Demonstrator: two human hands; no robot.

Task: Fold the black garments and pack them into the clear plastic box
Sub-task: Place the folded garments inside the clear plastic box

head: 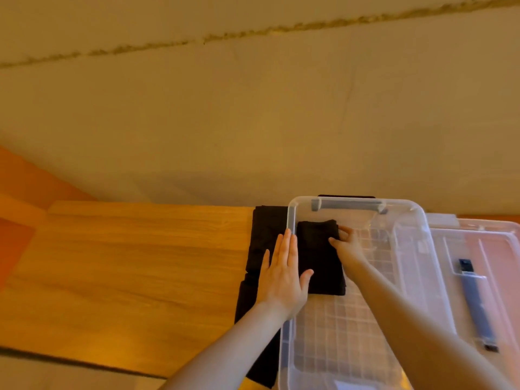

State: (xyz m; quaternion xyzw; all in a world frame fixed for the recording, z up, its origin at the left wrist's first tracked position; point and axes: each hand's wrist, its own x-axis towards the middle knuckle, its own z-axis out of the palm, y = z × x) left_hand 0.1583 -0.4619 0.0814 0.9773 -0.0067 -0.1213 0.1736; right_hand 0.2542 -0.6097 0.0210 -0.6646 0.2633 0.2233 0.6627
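Note:
A clear plastic box (416, 249) stands on the wooden table, partly over a black garment (261, 249) that lies spread to its left and under it. Inside the box, in the far left corner, lies a folded black garment (318, 257). My left hand (284, 274) rests flat with straight fingers against the box's left rim, thumb on the folded garment. My right hand (346, 243) reaches into the box and grips the folded garment's right edge, fingers curled on the cloth.
The box's clear lid (495, 277) with a blue-grey latch lies to the right of the box. The wooden table (126, 263) stretches to the left. A beige wall stands right behind the table.

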